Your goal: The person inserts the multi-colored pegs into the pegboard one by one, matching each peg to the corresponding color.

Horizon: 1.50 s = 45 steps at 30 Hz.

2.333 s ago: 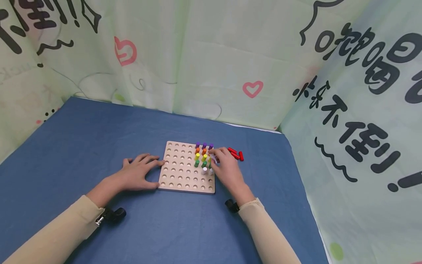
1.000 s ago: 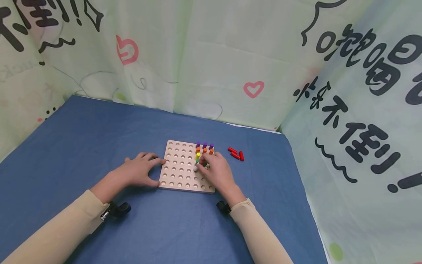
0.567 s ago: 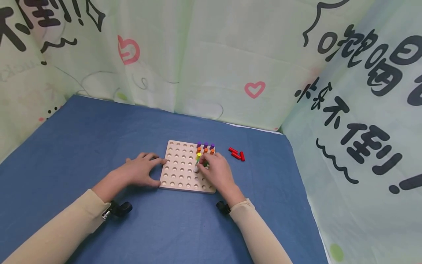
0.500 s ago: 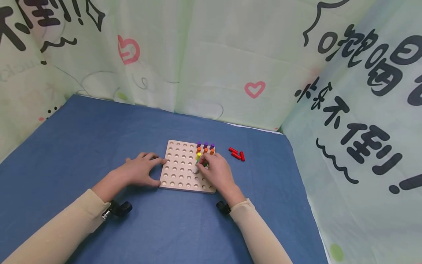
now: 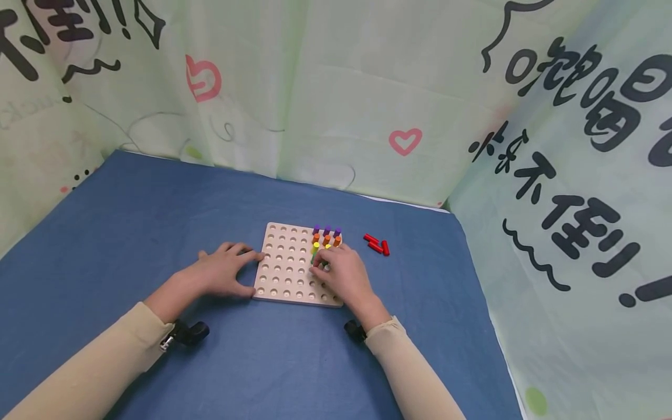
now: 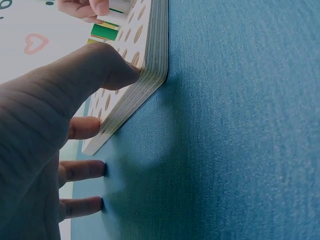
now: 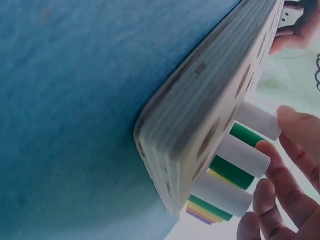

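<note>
A wooden pegboard [image 5: 294, 301] with rows of round holes lies flat. Purple pegs [image 5: 328, 229], orange pegs [image 5: 327, 239] and yellow pegs [image 5: 316, 247] stand at its right side. Green pegs [image 7: 232, 172] and three white pegs [image 7: 245, 154] show in the right wrist view. My right hand [image 5: 349, 277] bends over the front pegs; its thumb touches the end of the farthest white peg [image 7: 257, 120], which sits in a hole. The head view hides that peg. With spread fingers, my left hand [image 5: 223, 273] rests its thumb [image 6: 122, 72] and index finger against the board's left edge.
Three red pegs [image 5: 374, 243] lie loose to the right of the board. Blue cloth [image 5: 236, 361] covers the table. A pale printed curtain [image 5: 336, 105] hangs behind and at the sides.
My right hand moved left from the right-hand columns, carrying a white peg. That peg went down into a hole, and my thumb and index finger have parted. The left hand stays at the board's edge.
</note>
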Each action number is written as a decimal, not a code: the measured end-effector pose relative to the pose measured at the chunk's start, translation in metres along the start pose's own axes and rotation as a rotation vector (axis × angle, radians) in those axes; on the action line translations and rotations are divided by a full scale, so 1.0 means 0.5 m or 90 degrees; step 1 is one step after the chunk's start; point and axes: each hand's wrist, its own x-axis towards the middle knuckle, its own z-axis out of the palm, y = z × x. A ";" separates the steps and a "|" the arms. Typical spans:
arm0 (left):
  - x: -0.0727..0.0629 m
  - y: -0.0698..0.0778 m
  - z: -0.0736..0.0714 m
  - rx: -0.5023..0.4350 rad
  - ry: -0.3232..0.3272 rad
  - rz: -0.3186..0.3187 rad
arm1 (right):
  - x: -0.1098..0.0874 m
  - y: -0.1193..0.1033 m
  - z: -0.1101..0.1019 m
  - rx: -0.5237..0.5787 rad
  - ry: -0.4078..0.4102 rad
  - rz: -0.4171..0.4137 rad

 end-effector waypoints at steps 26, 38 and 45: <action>-0.003 -0.009 0.008 0.002 0.007 -0.001 | 0.020 0.121 -0.032 -0.048 -0.026 0.220; -0.005 -0.006 0.006 0.002 0.003 0.002 | 0.003 0.217 -0.031 -0.099 -0.103 0.318; -0.004 -0.005 0.005 0.005 0.005 0.002 | -0.002 0.233 -0.028 -0.093 -0.033 0.313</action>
